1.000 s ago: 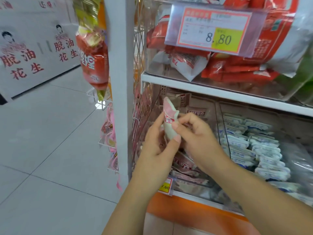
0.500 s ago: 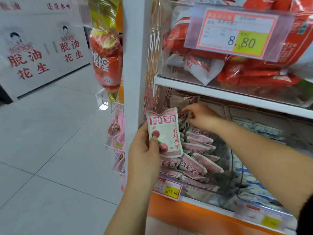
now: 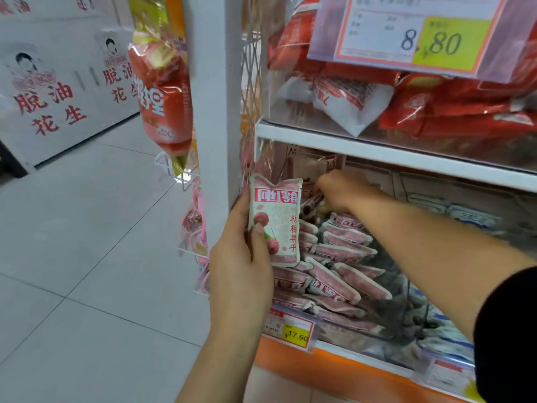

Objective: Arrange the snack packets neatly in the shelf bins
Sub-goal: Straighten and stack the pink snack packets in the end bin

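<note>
our left hand (image 3: 241, 266) holds one pink packet (image 3: 274, 222) upright at the near left corner of the clear bin (image 3: 348, 330), just beside the white post (image 3: 216, 112). the thumb (image 3: 257, 237) presses on its printed face, and the other fingers wrap behind it, mostly hidden. our right hand (image 3: 343, 190) reaches to the far end of the same bin, under the shelf above, knuckles up and fingers curled down among the stacked packets (image 3: 345, 245). we cannot tell whether they pinch one or only push, as the fingertips are out of sight.

we judge the step in hand to be making room at the far end so the held packet can join the row. to do it well, we should push the leaning packets together as a group rather than tug a single one, since they overlap like tiles and one pull would likely upset the rest. then we slide the held packet in on its edge, print facing near, leaning the same way as its neighbours. nothing should ride over the low near lip above the price tag (image 3: 293, 330), or stray right into the blue-and-white packets (image 3: 465, 216).
</note>
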Motion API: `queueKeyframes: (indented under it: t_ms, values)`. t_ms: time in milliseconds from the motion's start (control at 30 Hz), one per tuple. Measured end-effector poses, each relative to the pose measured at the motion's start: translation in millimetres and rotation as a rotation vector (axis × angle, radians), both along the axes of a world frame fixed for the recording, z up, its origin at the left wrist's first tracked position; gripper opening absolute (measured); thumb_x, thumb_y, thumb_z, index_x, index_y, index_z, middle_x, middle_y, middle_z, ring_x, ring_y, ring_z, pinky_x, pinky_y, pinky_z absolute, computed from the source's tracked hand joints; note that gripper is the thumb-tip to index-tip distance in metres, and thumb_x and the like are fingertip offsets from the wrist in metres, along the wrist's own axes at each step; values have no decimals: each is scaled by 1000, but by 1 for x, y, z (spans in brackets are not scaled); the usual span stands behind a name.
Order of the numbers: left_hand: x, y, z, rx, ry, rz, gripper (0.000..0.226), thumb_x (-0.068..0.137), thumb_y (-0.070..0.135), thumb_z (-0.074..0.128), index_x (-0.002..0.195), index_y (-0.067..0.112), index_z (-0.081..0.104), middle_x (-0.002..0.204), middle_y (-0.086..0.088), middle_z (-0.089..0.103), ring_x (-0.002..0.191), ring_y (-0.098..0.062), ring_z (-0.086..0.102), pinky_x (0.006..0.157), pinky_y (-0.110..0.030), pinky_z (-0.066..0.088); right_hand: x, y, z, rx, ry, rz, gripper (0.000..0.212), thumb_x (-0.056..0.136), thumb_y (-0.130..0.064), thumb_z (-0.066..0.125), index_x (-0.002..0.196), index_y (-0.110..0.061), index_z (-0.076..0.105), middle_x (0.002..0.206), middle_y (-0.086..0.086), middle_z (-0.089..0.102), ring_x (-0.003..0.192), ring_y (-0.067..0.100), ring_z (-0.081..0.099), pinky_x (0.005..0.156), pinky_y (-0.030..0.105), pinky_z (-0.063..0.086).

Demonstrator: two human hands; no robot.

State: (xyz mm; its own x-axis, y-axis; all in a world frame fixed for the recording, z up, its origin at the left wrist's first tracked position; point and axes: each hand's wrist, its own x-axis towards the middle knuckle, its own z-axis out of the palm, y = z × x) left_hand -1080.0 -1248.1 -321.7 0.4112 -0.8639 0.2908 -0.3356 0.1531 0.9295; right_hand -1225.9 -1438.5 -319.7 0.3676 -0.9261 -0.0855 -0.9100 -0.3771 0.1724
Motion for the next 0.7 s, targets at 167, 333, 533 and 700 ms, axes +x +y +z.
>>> queueKeyframes:
  t_ms: [167, 333, 533, 700]
  values:
    - [-2, -2, 1, -3, 5, 41, 48, 98, 8, 45, 128, 45, 47, 85, 39, 57, 74, 15, 59, 59, 1, 39, -8, -7, -7, 60, -80, 14, 33, 78, -32, 73, 105, -16, 67, 105, 6, 67, 94, 27, 63, 77, 34, 51]
    - [-6, -7, -3, -14, -5, 75, 42, 99, 9, 44, 135, 31, 50, 80, 46, 55, 73, 21, 55, 60, 0, 41, -12, -11, -13, -41, -163, 196, 24, 80, -32, 67, 104, -28, 66, 111, 2, 61, 101, 27, 58, 79, 35, 49]
    - [-9, -10, -4, -29, 14, 90, 42, 99, 8, 45, 133, 31, 50, 76, 52, 52, 72, 21, 54, 61, -1, 43, -18, -4, 5, 86, -423, 251, 18, 80, -29, 71, 90, -16, 65, 98, 0, 66, 88, 15, 57, 70, 29, 42]
    - [-8, -10, -5, -31, 15, 112, 40, 99, 11, 47, 132, 33, 52, 82, 45, 56, 77, 19, 56, 61, -2, 43, -12, 5, 15, 124, -464, 238, 19, 77, -36, 72, 85, -20, 67, 82, -10, 62, 71, 7, 53, 59, 29, 37]
